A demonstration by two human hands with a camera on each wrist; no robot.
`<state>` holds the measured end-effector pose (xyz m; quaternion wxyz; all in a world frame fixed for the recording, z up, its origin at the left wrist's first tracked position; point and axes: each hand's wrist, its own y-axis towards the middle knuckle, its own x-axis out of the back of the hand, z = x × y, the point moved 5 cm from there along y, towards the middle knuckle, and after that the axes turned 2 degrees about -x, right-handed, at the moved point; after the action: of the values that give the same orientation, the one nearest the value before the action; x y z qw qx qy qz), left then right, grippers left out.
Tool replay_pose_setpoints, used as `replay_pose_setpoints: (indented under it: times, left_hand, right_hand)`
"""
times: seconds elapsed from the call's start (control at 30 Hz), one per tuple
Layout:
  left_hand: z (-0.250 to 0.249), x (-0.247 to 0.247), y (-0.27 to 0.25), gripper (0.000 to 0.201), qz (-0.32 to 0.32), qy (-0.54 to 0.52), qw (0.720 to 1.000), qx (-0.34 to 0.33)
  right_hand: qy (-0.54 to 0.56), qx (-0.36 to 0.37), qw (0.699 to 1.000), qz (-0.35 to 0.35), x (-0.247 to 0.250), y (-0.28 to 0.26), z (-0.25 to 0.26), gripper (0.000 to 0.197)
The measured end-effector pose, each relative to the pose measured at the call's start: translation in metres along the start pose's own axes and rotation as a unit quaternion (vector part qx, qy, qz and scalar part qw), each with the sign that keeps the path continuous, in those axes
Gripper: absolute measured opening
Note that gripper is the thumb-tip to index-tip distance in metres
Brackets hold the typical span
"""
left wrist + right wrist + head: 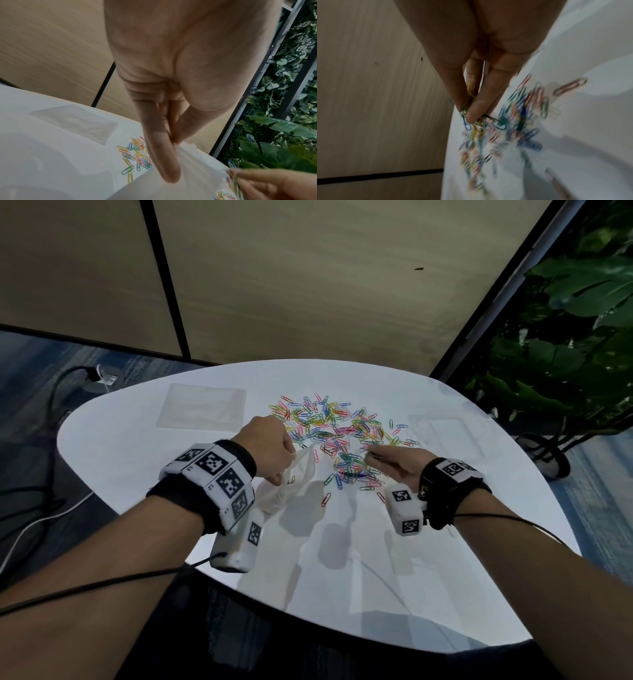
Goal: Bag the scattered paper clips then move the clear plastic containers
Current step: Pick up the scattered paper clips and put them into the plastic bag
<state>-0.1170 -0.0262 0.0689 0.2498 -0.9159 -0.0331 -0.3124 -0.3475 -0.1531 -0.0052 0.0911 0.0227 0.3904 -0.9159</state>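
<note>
Coloured paper clips (pixel 337 428) lie scattered in a heap on the white table (pixel 137 460). My left hand (pixel 274 450) pinches the rim of a clear plastic bag (pixel 294 474) between thumb and fingers (pixel 164 159), holding it up just left of the heap. My right hand (pixel 394 463) pinches a small bunch of clips (pixel 476 121) above the heap's near edge, close to the bag's mouth (pixel 197 162). A flat clear plastic container (pixel 202 405) lies at the table's far left. Another clear container (pixel 445 433) lies faintly visible at the far right.
A wood-panelled wall (pixel 308 285) stands behind the table. Green plants (pixel 582 320) fill the right side. Cables (pixel 51 508) run over the blue carpet at the left, near a floor socket (pixel 102 376). The table's near edge (pixel 308 621) curves close to my body.
</note>
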Motion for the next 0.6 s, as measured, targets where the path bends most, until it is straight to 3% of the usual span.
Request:
replay_pose_setpoints:
  times: [0.2,0.3,0.37,0.43,0.53,0.6]
  left_hand:
    - [-0.004,-0.002,0.001,0.025,-0.017,-0.017,1.000,-0.007]
    - [-0.004,-0.001,0.001,0.026,-0.022,-0.025,0.999,-0.007]
    - [-0.004,0.001,0.000,0.024,-0.029,-0.030,0.999,-0.010]
    - [-0.004,0.003,-0.001,0.022,-0.035,-0.038,0.999,-0.016]
    - [-0.007,0.004,-0.001,0.021,-0.033,-0.045,0.998,-0.031]
    - [-0.008,0.003,-0.002,0.021,-0.022,-0.042,0.998,-0.038]
  right_hand:
    - [0.047,-0.007,0.988,0.147,-0.079,-0.045,0.002,0.007]
    - [-0.018,0.016,0.985,0.171,-0.102,-0.061,-0.009,0.008]
    - [-0.107,0.074,0.980,0.150,-0.108,-0.063,-0.015,0.011]
    - [-0.219,0.150,0.959,0.102,-0.111,-0.061,-0.017,0.019]
    - [-0.345,0.218,0.912,0.047,-0.115,-0.060,-0.019,0.012]
    - [-0.452,0.255,0.854,0.033,-0.121,-0.062,-0.020,0.008]
